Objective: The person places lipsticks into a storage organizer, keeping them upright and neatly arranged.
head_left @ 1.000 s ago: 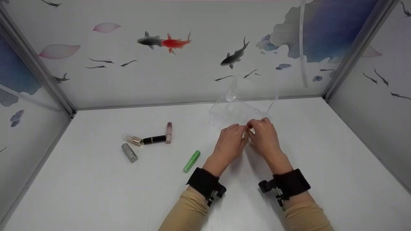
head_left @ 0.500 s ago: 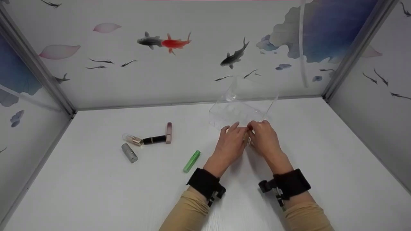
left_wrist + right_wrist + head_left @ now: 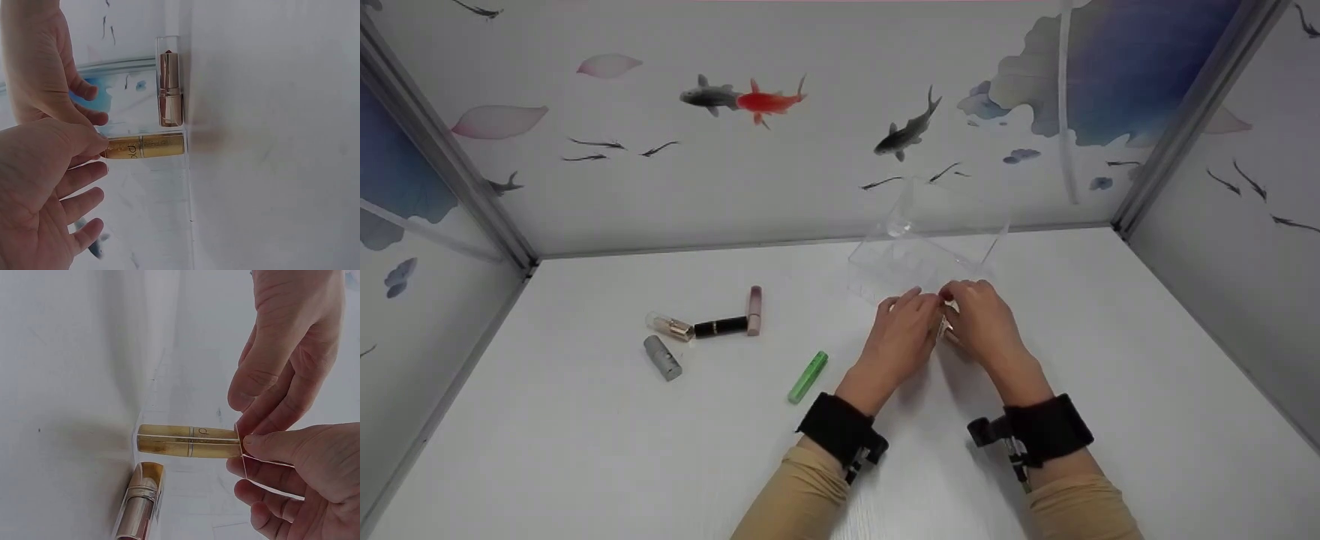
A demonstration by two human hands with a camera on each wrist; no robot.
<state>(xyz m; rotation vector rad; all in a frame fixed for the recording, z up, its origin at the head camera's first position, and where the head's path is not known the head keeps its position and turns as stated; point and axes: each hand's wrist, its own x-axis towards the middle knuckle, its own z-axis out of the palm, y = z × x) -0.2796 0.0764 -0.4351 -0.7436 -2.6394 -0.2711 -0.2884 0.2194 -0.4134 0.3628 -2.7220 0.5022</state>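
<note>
A gold lipstick tube (image 3: pixel 147 146) stands upright at the clear plastic box (image 3: pixel 911 255). My right hand (image 3: pixel 982 319) pinches its top end between thumb and finger, best seen in the right wrist view. Close beside it, my left hand (image 3: pixel 898 330) has loosely spread fingers, and its fingertips are near the tube's top. Whether they touch the tube or the box rim I cannot tell. Lying on its side by the gold tube's base is a rose-gold lipstick (image 3: pixel 171 90) with a clear cap. In the head view the hands hide most of both tubes.
To the left on the white table lie a green tube (image 3: pixel 808 377), a pink tube (image 3: pixel 754 310), a black tube (image 3: pixel 721 327), a clear-capped gold lipstick (image 3: pixel 670 326) and a grey tube (image 3: pixel 663 358). A printed back wall (image 3: pixel 810 187) rises behind the box.
Both hands stay at the box. The right hand and wrist have shifted slightly to the right, and the left fingers have moved a little. The tubes on the left have not moved.
</note>
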